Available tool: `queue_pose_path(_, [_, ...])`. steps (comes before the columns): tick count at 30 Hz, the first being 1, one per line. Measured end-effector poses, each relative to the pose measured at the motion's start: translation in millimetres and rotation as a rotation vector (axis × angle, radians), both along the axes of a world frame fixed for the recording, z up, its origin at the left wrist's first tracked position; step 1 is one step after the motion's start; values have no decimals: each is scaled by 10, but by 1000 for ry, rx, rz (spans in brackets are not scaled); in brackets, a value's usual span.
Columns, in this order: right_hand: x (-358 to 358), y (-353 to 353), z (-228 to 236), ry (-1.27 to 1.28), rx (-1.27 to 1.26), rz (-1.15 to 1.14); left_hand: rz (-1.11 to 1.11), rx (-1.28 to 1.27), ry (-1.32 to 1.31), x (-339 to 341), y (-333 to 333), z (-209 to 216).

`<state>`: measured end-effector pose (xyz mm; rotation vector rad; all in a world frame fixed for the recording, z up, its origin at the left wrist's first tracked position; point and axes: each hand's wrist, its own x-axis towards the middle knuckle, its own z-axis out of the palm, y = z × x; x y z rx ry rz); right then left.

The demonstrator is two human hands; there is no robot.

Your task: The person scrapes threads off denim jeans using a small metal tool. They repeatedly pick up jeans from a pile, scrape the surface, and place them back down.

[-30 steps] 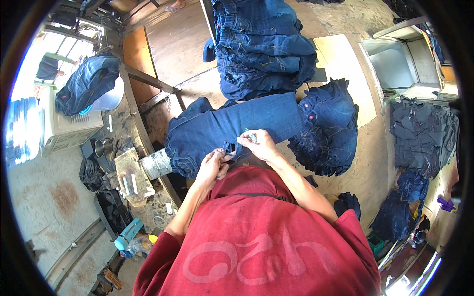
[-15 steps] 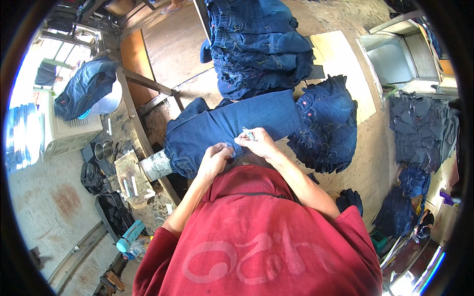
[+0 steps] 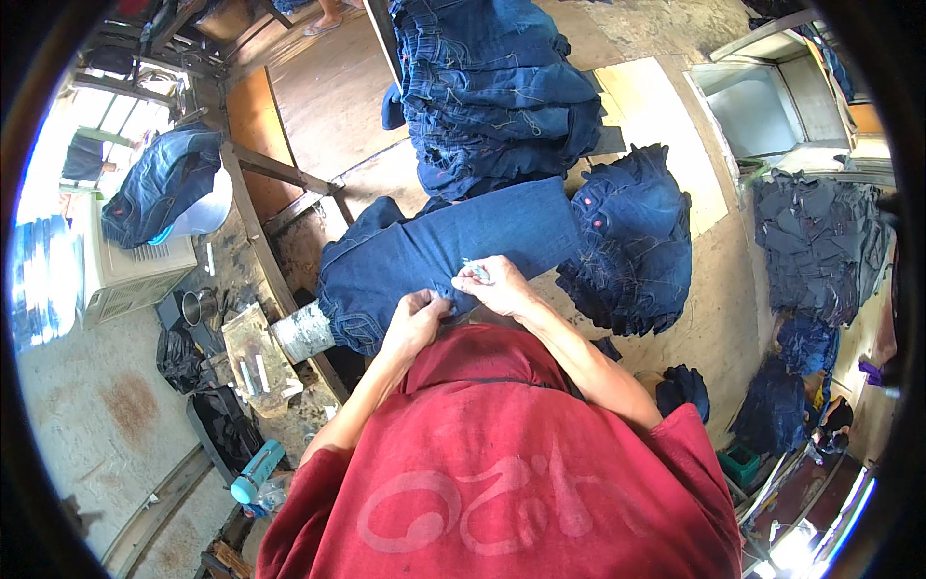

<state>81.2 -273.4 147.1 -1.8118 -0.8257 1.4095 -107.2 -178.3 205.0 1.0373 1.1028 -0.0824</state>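
Observation:
A dark blue pair of jeans (image 3: 482,227) is drawn over a pale, round, log-like support (image 3: 304,332), whose bare end sticks out at the left. My left hand (image 3: 415,323) is closed at the near edge of the jeans, thumb and fingertips pinching the denim. Just to its right, my right hand (image 3: 497,287) is closed round a small silvery-blue tool, mostly hidden by the fingers, its kind unclear. Both hands are close together, low against the cloth in front of my red shirt.
A tall stack of jeans (image 3: 502,96) stands beyond the support, with another pile of jeans (image 3: 637,236) at its right. Dark grey garments (image 3: 820,246) lie far right. At left are a wooden board with chalk-like sticks (image 3: 258,352), a metal cup (image 3: 200,307) and a turquoise bottle (image 3: 258,470).
My hands stay by the jeans' near edge, with only slight finger movement. The whole view has shifted slightly. The jeans remain on the support.

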Motion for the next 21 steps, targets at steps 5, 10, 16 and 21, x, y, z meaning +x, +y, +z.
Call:
queue_pose_path(5, [-31,-81,128,-80,158,-211,-7,-199,-100,-229,97,7])
queue_pose_path(10, [10,-239,600,-402,322,89,-137,-209,-215,-274,260,31])
queue_pose_path(16, [-112,-100,889,-824,309,256,-152,-355,-169,-312,376,136])
queue_pose_path(21, [-42,-76,952,-765,295,364,-131,-390,-185,-325,364,130])
